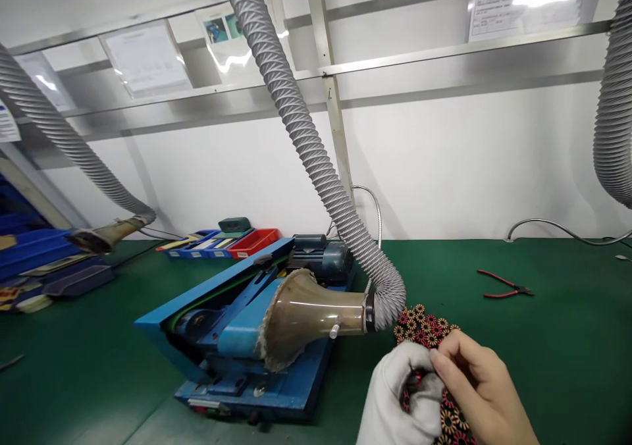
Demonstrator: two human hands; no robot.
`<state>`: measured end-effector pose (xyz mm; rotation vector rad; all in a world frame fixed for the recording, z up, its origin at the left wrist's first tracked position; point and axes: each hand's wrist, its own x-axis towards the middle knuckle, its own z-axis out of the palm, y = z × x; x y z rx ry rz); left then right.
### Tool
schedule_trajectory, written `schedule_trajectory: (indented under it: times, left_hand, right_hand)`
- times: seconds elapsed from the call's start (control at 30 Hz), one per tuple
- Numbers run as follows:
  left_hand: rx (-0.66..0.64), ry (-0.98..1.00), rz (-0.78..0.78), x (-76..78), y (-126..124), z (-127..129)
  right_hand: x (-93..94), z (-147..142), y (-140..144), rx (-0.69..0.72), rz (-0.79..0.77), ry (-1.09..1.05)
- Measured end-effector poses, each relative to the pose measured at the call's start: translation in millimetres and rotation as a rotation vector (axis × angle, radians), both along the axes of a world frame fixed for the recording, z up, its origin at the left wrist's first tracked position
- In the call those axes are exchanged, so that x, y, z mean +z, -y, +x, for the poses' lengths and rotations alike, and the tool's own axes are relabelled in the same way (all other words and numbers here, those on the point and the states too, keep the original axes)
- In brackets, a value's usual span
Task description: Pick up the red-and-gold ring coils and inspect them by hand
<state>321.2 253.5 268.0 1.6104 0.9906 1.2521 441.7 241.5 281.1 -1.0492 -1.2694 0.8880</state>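
My left hand point(405, 395), in a white glove, is curled with thumb and fingers bent toward each other. Red and black bits show in the gap of that curl; whether they are held or lie behind it, I cannot tell. My right hand point(484, 386) is bare, its thumb and index finger pinched together against the gloved fingertips. Whatever sits in the pinch is too small to make out. Under and behind both hands lie many small wire-wound rings point(419, 326), some red and some copper-coloured, spread on the green table mat point(557, 359).
Left of my hands stands a blue belt grinder point(247, 340) with a brownish suction funnel point(306, 313) on a grey hose point(316, 142). Red-handled pliers point(506, 287) lie at the right. Blue and red bins point(254, 241) stand at the back, and another hose funnel point(108, 234) hangs far left.
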Motion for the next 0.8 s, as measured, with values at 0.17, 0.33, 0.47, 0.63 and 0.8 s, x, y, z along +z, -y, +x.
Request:
schedule_trajectory:
  times: [0.17, 0.33, 0.47, 0.63, 0.8]
  left_hand:
    - [0.098, -0.079, 0.153, -7.4, 2, -2]
    - [0.122, -0.066, 0.134, -0.5, 3, -7]
    - [0.096, -0.034, 0.075, 1.7, 2, -9]
    - [0.071, -0.029, 0.017, -4.4, 0, -14]
    - [-0.015, -0.022, -0.005, -6.1, -1, -17]
  right_hand:
    - [-2.5, 13, -7, 0.267, -0.105, -0.418]
    - [-24.1, 29, -5, -0.088, 0.227, 0.163]
    - [-16.5, 29, -8, -0.040, 0.496, 0.390]
    - [2.9, 24, -15, 0.212, 0.625, 0.359]
    - [0.2, 26, -16, 0.183, 0.734, 0.446]
